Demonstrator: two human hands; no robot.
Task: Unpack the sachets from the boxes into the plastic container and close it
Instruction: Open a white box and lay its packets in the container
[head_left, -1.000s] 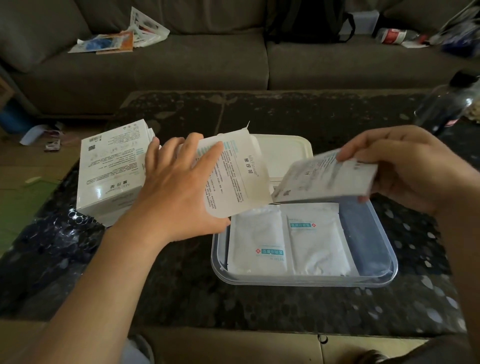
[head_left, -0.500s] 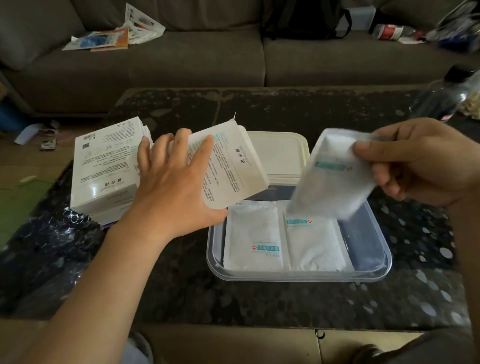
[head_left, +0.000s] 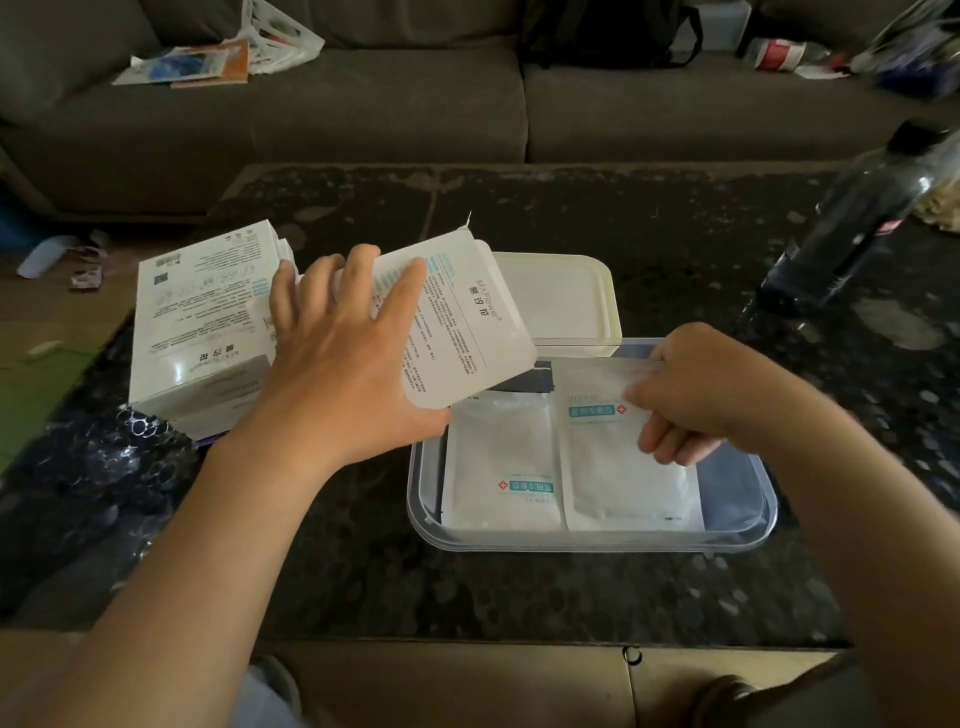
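A clear plastic container (head_left: 748, 535) sits on the dark table with white sachets lying flat inside. My right hand (head_left: 696, 400) pinches the top sachet (head_left: 608, 462) on the container's right stack, low inside the container. A second sachet (head_left: 501, 467) lies to its left. My left hand (head_left: 343, 374) grips an opened white box (head_left: 462, 322) tilted above the container's left rim. The white lid (head_left: 561, 296) lies just behind the container. More white boxes (head_left: 202, 322) are stacked at the left.
A dark plastic bottle (head_left: 852, 228) leans at the table's right. A grey sofa (head_left: 415, 104) with papers and a bag runs behind the table. The table's front edge (head_left: 467, 639) is close to me.
My right hand has come down from above the container and laid its sachet onto the right stack. My left hand and its box have stayed in place.
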